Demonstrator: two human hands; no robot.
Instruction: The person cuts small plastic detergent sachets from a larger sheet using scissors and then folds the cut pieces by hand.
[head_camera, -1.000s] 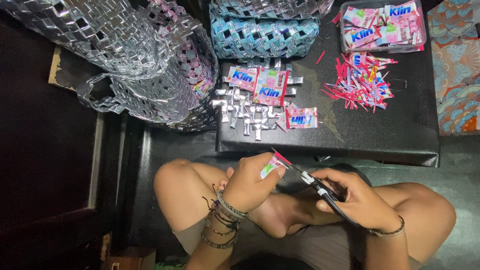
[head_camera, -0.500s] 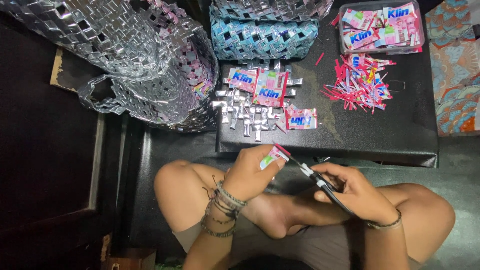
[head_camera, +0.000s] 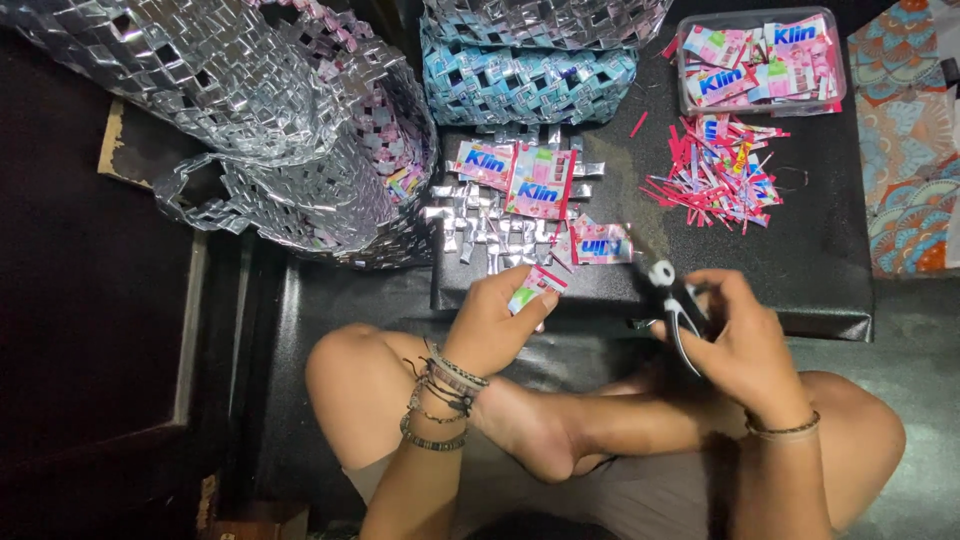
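Observation:
My left hand (head_camera: 497, 325) pinches a small pink and green sachet wrapper (head_camera: 533, 288) at the front edge of the low black table (head_camera: 820, 270). My right hand (head_camera: 735, 335) grips black scissors (head_camera: 672, 300), their tip pointing up and left, a short way right of the wrapper. Just above my left hand lie folded silver strips (head_camera: 480, 225) and a few pink sachets (head_camera: 537, 183).
A big woven silver bag (head_camera: 250, 130) stands at the left, a woven blue and silver one (head_camera: 530, 70) at the back. A clear tub of sachets (head_camera: 760, 60) and a heap of red trimmings (head_camera: 720, 170) lie at the right. My crossed legs are below.
The scissors have come away from the wrapper and my right hand has shifted right. My left hand has carried the wrapper forward to the table's edge.

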